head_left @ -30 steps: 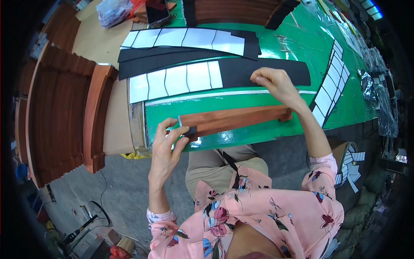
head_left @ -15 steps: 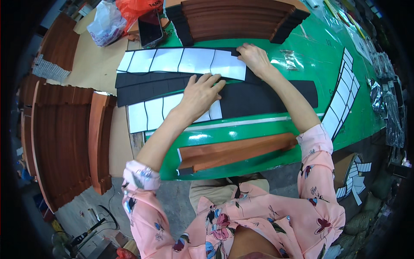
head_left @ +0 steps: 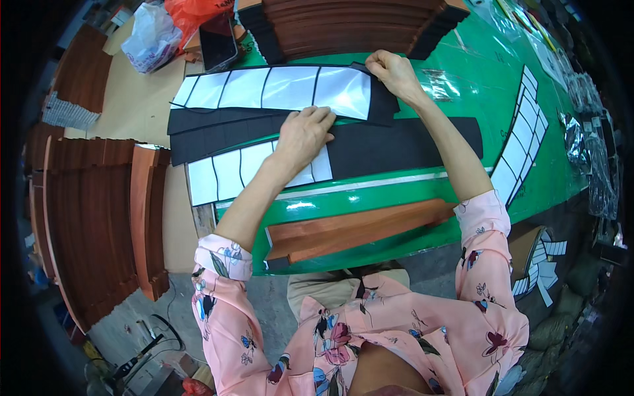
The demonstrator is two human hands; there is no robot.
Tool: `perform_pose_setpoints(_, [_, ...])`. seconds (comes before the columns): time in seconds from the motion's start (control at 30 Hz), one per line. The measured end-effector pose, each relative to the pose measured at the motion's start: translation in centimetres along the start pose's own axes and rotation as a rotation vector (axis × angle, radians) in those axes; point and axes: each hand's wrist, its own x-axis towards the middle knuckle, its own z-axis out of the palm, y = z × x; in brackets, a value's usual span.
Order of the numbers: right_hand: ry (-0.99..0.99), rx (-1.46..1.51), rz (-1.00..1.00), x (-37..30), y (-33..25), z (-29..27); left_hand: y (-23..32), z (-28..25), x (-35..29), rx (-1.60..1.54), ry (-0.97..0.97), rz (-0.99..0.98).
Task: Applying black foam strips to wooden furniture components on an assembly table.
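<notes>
My right hand is pinched at the upper right corner of a curved strip with white panels divided by black lines. It seems to grip the thin black edge there; the fingertips partly hide it. My left hand lies palm down with fingers stretched out on the lower edge of that strip. Beneath and beside it are overlapping black foam-like strips. Another white-panelled strip lies nearer me, partly under my left wrist and forearm.
A reddish-brown moulded piece lies along the green table's near edge. Larger brown ribbed pieces stand at the far side and left. A phone and plastic bags are at far left; a white-panelled sheet lies right.
My right hand has risen slightly and its fingers have curled in. The white strip's right end now shows evenly lined panels. My left fingers have drawn closer together.
</notes>
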Motion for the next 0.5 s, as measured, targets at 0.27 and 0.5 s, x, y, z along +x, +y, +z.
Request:
perform_pose_setpoints(0.27, [0.123, -0.026, -0.086, -1.4, 1.7, -3.8, 0.7, -0.4, 0.5, 0.079, -0.067, -0.020])
perform_pose_setpoints(0.5, [0.052, -0.416, -0.352, -2.4, -0.8, 0.7, 1.6, -1.0, 1.4, 0.084, -0.217, -0.085])
